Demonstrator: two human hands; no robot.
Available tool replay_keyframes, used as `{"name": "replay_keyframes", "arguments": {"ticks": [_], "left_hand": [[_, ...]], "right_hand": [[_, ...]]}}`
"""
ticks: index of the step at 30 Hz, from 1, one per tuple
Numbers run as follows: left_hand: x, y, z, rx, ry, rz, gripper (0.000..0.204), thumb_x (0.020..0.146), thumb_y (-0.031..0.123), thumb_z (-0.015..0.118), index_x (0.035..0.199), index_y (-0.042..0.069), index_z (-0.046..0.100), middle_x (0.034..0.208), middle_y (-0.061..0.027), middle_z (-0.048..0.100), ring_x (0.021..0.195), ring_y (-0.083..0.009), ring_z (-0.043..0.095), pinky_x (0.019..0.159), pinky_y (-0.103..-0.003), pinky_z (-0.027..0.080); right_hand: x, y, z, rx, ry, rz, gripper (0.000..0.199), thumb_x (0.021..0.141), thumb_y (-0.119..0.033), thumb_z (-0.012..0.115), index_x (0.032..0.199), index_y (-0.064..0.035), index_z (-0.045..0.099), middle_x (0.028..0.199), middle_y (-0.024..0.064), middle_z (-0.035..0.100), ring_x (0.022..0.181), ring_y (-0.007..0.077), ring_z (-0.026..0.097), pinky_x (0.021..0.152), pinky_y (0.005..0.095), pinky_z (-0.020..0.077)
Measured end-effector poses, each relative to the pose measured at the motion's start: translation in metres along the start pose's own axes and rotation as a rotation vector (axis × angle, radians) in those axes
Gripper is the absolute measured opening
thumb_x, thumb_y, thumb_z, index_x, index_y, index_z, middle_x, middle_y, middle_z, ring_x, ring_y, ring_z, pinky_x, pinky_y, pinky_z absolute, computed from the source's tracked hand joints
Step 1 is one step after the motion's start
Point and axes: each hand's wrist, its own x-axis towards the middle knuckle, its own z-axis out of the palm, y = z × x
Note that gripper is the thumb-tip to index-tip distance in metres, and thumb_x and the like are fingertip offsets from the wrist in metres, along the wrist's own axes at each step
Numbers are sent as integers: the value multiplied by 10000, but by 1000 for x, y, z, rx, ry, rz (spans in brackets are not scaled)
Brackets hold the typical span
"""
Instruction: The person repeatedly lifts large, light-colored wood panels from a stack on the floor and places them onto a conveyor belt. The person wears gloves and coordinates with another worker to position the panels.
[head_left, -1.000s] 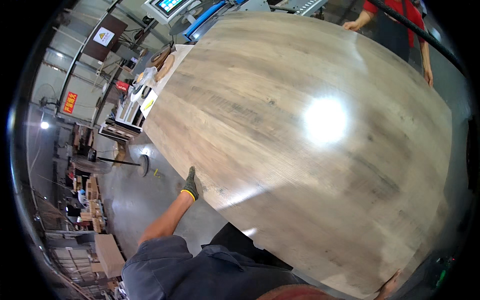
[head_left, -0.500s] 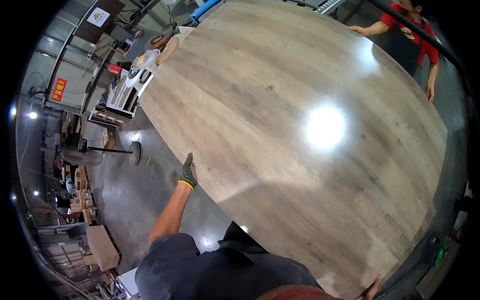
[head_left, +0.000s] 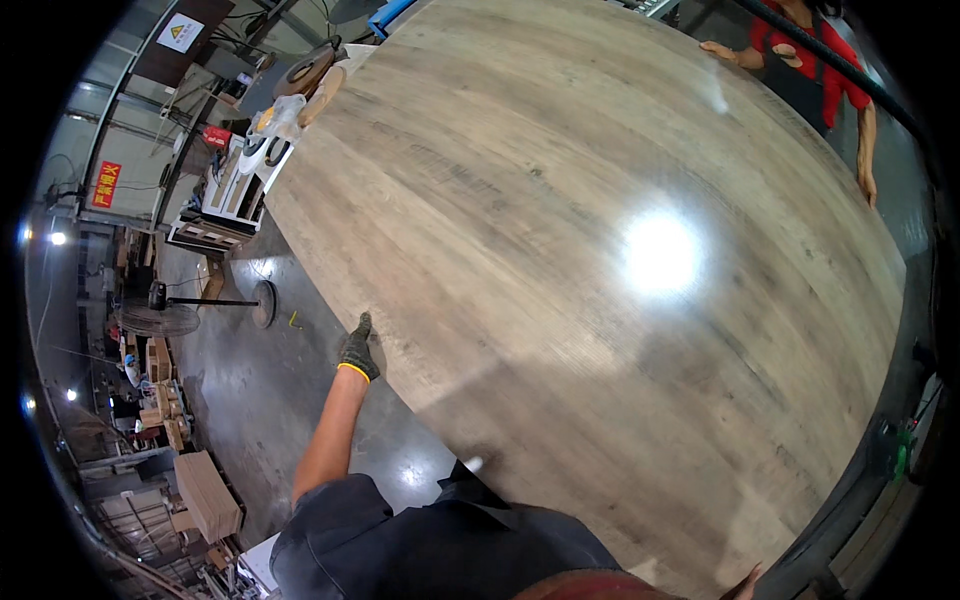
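A large wood-grain board [head_left: 520, 260], grey-brown with plank-like streaks, spreads across most of the view in front of me. My left hand [head_left: 359, 349], in a dark knit glove with a yellow cuff, is closed on its near left edge. The thumb lies on top and the fingers are hidden beneath. At the lower right, only a small part of my right hand [head_left: 743, 584] shows, at the board's near right edge, seemingly gripping it. Across the board, a co-worker in red [head_left: 790, 60] has one hand on the far edge and the other by the right edge.
A standing fan [head_left: 160, 312] with a round base is on the grey floor [head_left: 250, 400] at left. Rolls of edging [head_left: 303, 72] and a white rack [head_left: 237, 190] stand beyond the board's left corner. A stack of brown panels [head_left: 207, 495] lies lower left. A dark bar crosses at upper right.
My left hand and the board's left edge have shifted slightly left. The board looks a little larger in view. The co-worker's torso has shifted slightly, with the hands still by the board.
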Motion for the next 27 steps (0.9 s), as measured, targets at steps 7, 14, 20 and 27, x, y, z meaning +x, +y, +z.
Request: {"name": "replay_keyframes", "arguments": {"ticks": [7,14,20,27], "left_hand": [[0,3,-3,172,49,20,697,775,606,597,1238,93,509,1179,-54,555,1013,-206,505,888,-403,394],[-63,15,95,365,363,-36,846,760,647,572,1376,107,364,1450,-93,314,1277,-265,328,1021,-524,239],[-6,3,70,256,151,-44,892,755,651,571,1409,107,304,1504,-110,199,1351,-286,222,1050,-520,187],[-5,12,131,82,106,55,489,823,549,576,1074,129,593,935,-57,621,772,-209,564,660,-381,450]], "right_hand": [[-3,-15,19,-51,81,54,571,890,-588,447,577,-110,427,464,-4,324,455,141,285,488,289,331],[22,-12,15,-60,127,67,576,871,-612,452,722,-56,471,610,40,397,584,175,358,595,333,384],[33,-49,28,-29,72,45,563,873,-582,474,917,-21,439,843,89,406,773,221,386,719,354,373],[65,-82,38,77,-40,7,634,875,-547,499,1144,19,402,1114,145,416,994,274,420,864,379,360]]}}
